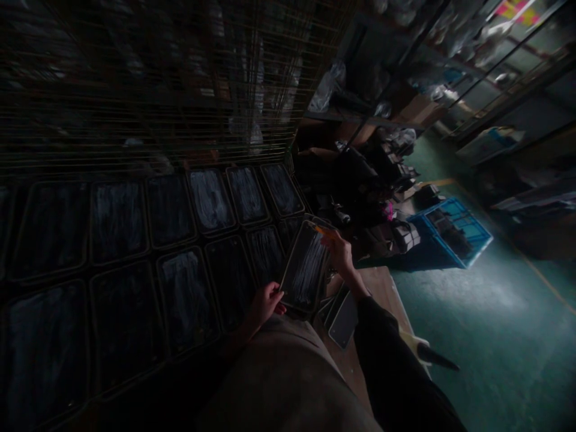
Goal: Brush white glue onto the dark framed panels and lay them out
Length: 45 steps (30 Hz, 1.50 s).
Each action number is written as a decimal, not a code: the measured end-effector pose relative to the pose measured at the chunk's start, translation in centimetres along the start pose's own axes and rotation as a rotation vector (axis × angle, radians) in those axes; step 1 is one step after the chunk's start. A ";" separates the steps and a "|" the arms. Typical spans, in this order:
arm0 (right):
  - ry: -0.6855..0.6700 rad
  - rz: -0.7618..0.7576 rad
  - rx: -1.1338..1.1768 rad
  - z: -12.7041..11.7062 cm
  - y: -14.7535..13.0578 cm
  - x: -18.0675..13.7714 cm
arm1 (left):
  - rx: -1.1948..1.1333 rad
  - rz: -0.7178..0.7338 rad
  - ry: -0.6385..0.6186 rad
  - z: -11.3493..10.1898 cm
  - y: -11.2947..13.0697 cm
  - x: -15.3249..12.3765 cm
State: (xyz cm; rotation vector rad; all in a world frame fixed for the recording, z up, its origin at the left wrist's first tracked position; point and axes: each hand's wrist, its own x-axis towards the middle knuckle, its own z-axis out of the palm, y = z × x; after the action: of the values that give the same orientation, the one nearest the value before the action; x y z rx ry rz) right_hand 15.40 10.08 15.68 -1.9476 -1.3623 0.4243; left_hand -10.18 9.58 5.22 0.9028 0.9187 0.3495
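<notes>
A dark rectangular panel with rounded corners [306,267] is held tilted in front of me, its face streaked with whitish smears. My left hand [266,301] pinches its lower left edge between thumb and fingers. Over the upper right part of the panel, my right hand [341,255] is closed around a slim orange-handled tool [320,230]; its working end is too dark to make out. Similar dark panels, many of them streaked white, lie in two rows to the left, such as a streaked panel [210,199] and a darker panel [230,273].
Behind the rows rises a wire mesh wall [270,78]. More flat panels [344,321] rest on a wooden board [380,288] at my right. Beyond it, a blue crate [479,240] stands on the green floor [486,324], near shelving with plastic bags [330,87] and dark clutter.
</notes>
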 end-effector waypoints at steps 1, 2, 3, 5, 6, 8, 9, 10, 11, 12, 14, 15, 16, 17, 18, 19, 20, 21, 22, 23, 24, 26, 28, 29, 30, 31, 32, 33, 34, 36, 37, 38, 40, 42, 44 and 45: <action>-0.022 -0.010 -0.022 0.2 -0.2 -0.1 | 0.000 -0.003 0.005 0.0 0.0 0.0; -0.051 -0.022 -0.035 0.5 -0.3 -0.4 | 0.001 -0.005 0.007 0.0 0.0 0.0; -0.086 -0.035 -0.040 0.6 -0.5 -1.0 | 0.001 -0.004 0.006 0.0 -0.1 0.1; -0.165 -0.063 -0.038 0.6 -1.0 -2.9 | -0.001 0.006 0.005 -0.1 -0.3 0.2; -0.212 -0.070 -0.022 0.4 -1.3 -4.0 | -0.004 0.013 0.002 -0.1 -0.4 0.3; -0.337 -0.058 0.044 -0.2 -1.9 -6.4 | -0.009 0.013 0.002 -0.1 -0.5 0.3; -0.416 -0.037 0.097 -0.6 -2.3 -7.3 | -0.009 0.006 0.004 -0.2 -0.5 0.3; -0.494 -0.011 0.158 -0.9 -2.6 -8.0 | -0.012 -0.004 0.007 -0.2 -0.4 0.3; -0.553 0.021 0.220 -1.2 -2.8 -8.3 | -0.017 -0.014 0.006 -0.2 -0.4 0.3; -0.573 0.055 0.275 -1.5 -2.9 -8.2 | -0.023 -0.021 0.003 -0.2 -0.3 0.2; -0.479 0.108 0.339 -1.5 -2.9 -7.1 | -0.036 -0.018 -0.008 -0.3 0.0 0.0; -0.382 0.117 0.332 -1.4 -2.7 -6.2 | -0.040 -0.012 -0.015 -0.3 0.1 -0.1; -0.282 0.104 0.295 -1.3 -2.6 -5.3 | -0.040 -0.005 -0.020 -0.3 0.2 -0.2; -0.198 0.074 0.232 -1.0 -2.4 -4.5 | -0.038 0.001 -0.025 -0.3 0.3 -0.2; -0.146 0.035 0.154 -0.7 -2.3 -4.0 | -0.036 0.005 -0.026 -0.3 0.4 -0.3; -0.128 -0.001 0.075 -0.5 -2.2 -3.8 | -0.033 0.005 -0.026 -0.2 0.4 -0.4; -0.141 -0.028 0.008 -0.2 -2.3 -4.0 | -0.028 0.002 -0.025 -0.2 0.5 -0.4; -0.177 -0.046 -0.040 0.1 -2.4 -4.7 | -0.021 0.000 -0.019 -0.2 0.5 -0.4; -0.226 -0.053 -0.064 0.3 -2.7 -5.7 | -0.013 -0.006 -0.011 -0.2 0.5 -0.4; -0.276 -0.052 -0.065 0.4 -3.1 -7.1 | -0.005 -0.015 -0.002 -0.2 0.5 -0.4; -0.324 -0.049 -0.052 0.5 -3.5 -8.6 | 0.000 -0.027 0.005 -0.2 0.5 -0.4; -0.388 -0.013 0.006 0.5 -4.4 -11.8 | -0.005 -0.044 0.003 -0.2 0.4 -0.3; -0.409 0.060 0.106 0.5 -5.2 -14.5 | -0.014 -0.045 -0.016 -0.3 0.2 -0.2; -0.408 0.097 0.162 0.5 -5.4 -15.5 | -0.017 -0.040 -0.025 -0.3 0.1 -0.1; -0.404 0.132 0.219 0.5 -5.4 -16.2 | -0.018 -0.033 -0.032 -0.4 0.1 -0.1; -0.398 0.163 0.273 0.6 -5.3 -16.7 | -0.015 -0.028 -0.037 -0.4 0.0 -0.1; -0.392 0.192 0.320 0.6 -5.0 -16.8 | -0.010 -0.027 -0.034 -0.5 0.0 0.0; -0.382 0.226 0.355 0.6 -4.5 -16.6 | -0.002 -0.027 -0.031 -0.5 0.0 0.0; -0.363 0.262 0.379 0.5 -3.9 -16.2 | 0.012 -0.028 -0.030 -0.5 0.0 0.0; -0.292 0.314 0.377 0.0 -2.3 -14.7 | 0.051 -0.031 -0.018 -0.4 0.0 0.0; -0.240 0.314 0.347 -0.4 -1.5 -13.7 | 0.072 -0.031 -0.005 -0.4 0.0 0.1; -0.181 0.293 0.295 -0.8 -0.7 -12.6 | 0.087 -0.028 0.011 -0.4 -0.1 0.1; -0.058 0.202 0.137 -1.8 0.5 -10.4 | 0.094 -0.017 0.032 -0.4 -0.3 0.2; 0.033 0.120 -0.003 -2.6 1.0 -8.2 | 0.076 -0.003 0.025 -0.5 -0.6 0.3; 0.070 0.073 -0.064 -3.1 1.0 -6.1 | 0.055 0.011 0.006 -0.6 -0.9 0.4; 0.067 0.056 -0.079 -3.2 0.9 -5.2 | 0.049 0.014 -0.001 -0.7 -1.0 0.4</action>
State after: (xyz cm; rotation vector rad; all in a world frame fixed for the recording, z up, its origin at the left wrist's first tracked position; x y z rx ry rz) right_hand 15.99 3.94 16.61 -2.0502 -1.3021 0.3324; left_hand -10.59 9.59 4.07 0.9543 0.9241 0.3395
